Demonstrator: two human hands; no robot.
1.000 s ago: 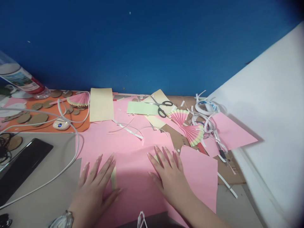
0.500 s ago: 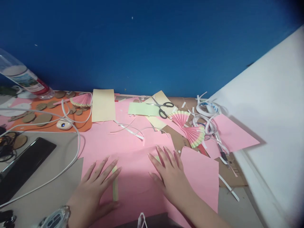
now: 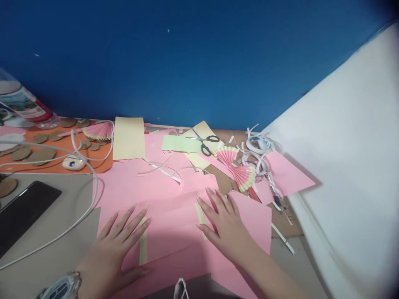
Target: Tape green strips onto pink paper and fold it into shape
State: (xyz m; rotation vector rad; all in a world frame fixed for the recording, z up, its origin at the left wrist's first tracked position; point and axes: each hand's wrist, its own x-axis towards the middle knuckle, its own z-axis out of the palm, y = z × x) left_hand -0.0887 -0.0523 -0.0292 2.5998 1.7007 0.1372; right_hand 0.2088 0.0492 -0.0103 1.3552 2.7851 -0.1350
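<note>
My left hand point(image 3: 114, 241) lies flat with fingers spread on a pink paper sheet point(image 3: 173, 228), wearing a watch point(image 3: 64, 286) at the wrist. Beside its fingertips runs a narrow yellow-green strip point(image 3: 143, 249) on the pink paper. My right hand point(image 3: 227, 224) rests open on the right part of the sheet, next to a second yellow-green strip point(image 3: 200, 214). Its fingers partly cover that side of the paper. Neither hand holds anything. Whether the strips are glued down I cannot tell.
Black-handled scissors point(image 3: 205, 143) lie on a pale green paper piece point(image 3: 179, 143). Nearby sit a pleated pink paper fan point(image 3: 235, 168) and tangled white paper strips point(image 3: 260, 145). A dark phone-like slab point(image 3: 29, 211), a white cable point(image 3: 82, 224) and a bottle point(image 3: 25, 104) occupy the left.
My view has turned slightly right, so everything sits further left. My right hand has shifted right across the paper, uncovering more of the right strip. Both hands stay flat.
</note>
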